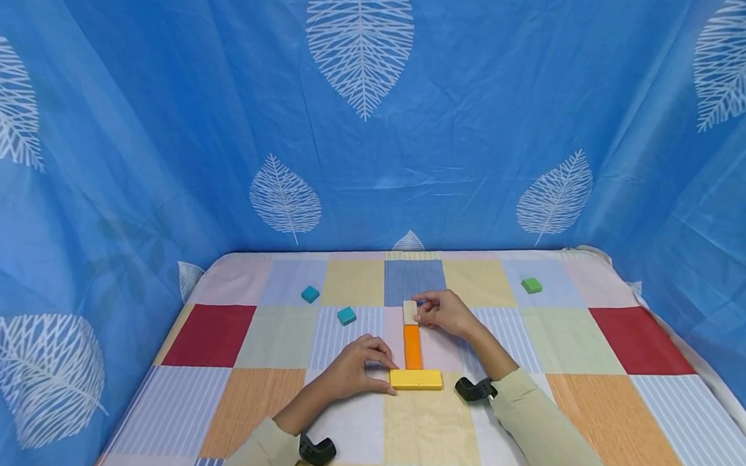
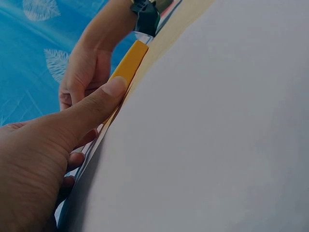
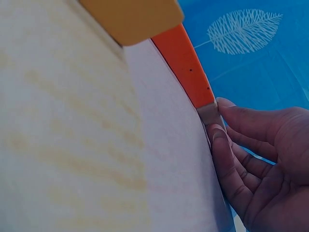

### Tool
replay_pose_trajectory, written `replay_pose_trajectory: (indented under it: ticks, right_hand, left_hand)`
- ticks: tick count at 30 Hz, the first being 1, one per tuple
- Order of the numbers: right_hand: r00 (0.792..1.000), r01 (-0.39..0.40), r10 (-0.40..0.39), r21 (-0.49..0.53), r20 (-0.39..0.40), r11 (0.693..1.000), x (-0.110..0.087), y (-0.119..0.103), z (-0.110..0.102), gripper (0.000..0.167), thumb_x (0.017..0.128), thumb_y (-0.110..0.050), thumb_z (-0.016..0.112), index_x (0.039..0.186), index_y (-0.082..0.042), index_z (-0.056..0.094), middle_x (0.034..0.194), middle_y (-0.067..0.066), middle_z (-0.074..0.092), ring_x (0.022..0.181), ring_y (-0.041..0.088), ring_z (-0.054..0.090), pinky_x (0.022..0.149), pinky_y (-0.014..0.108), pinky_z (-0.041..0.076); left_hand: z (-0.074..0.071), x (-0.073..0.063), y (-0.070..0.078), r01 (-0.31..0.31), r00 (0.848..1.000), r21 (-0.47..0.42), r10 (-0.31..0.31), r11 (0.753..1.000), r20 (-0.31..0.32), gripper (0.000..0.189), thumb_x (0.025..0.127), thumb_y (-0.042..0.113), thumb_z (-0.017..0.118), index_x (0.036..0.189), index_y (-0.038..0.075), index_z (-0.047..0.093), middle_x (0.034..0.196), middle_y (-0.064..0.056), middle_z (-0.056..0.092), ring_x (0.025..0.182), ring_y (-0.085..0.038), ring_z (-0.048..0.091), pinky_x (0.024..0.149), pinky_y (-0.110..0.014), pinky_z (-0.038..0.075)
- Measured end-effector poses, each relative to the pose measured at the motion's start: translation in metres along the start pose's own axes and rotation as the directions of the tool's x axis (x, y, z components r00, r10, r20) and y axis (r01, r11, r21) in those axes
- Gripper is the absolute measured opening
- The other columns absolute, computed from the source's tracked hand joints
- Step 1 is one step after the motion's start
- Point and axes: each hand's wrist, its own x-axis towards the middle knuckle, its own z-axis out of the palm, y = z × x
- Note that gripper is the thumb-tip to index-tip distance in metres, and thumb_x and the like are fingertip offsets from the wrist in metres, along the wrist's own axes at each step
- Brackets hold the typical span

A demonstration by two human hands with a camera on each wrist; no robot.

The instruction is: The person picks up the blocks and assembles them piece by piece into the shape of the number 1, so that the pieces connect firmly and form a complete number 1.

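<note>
On the patchwork cloth a yellow block (image 1: 416,380) lies crosswise. An orange block (image 1: 413,347) runs straight away from its middle, and a small beige block (image 1: 410,313) continues that line at the far end. My left hand (image 1: 361,366) pinches the yellow block's left end, thumb on the near side and index finger at the far corner. The left wrist view has the thumb (image 2: 115,87) pressed along the yellow block's side. My right hand (image 1: 443,312) holds the beige block from the right between thumb and fingers, which partly cover it in the right wrist view.
Two teal blocks (image 1: 310,294) (image 1: 347,316) lie to the left, beyond my left hand. A green block (image 1: 531,286) sits far right. Blue leaf-patterned curtain (image 1: 370,177) encloses the table at the back and both sides. Each wrist wears a black band (image 1: 317,450).
</note>
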Motion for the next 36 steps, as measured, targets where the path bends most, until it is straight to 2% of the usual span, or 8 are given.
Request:
replay_pose_trajectory:
  ticks: [31, 36]
  right_hand:
    - [1.000, 0.008, -0.008, 0.013, 0.014, 1.000, 0.0005, 0.0020, -0.0019, 0.039, 0.090, -0.004, 0.075, 0.127, 0.005, 0.066, 0.083, 0.007, 0.066, 0.068, 0.017, 0.062, 0.065, 0.030, 0.057]
    - [1.000, 0.004, -0.004, 0.026, 0.000, 1.000, 0.0008, 0.0032, -0.0020, 0.045, 0.089, -0.004, 0.076, 0.130, 0.007, 0.062, 0.084, 0.008, 0.067, 0.068, 0.017, 0.063, 0.064, 0.031, 0.057]
  left_hand:
    - [0.0017, -0.0001, -0.0019, 0.005, 1.000, -0.002, -0.005, 1.000, 0.001, 0.031, 0.072, 0.038, 0.093, 0.095, 0.021, 0.082, 0.100, 0.016, 0.063, 0.099, -0.006, 0.053, 0.090, -0.028, 0.048]
    - [0.0013, -0.0003, -0.0011, -0.010, 1.000, -0.003, 0.010, 1.000, -0.003, 0.031, 0.072, 0.037, 0.093, 0.095, 0.021, 0.082, 0.100, 0.015, 0.063, 0.099, -0.006, 0.053, 0.090, -0.028, 0.048]
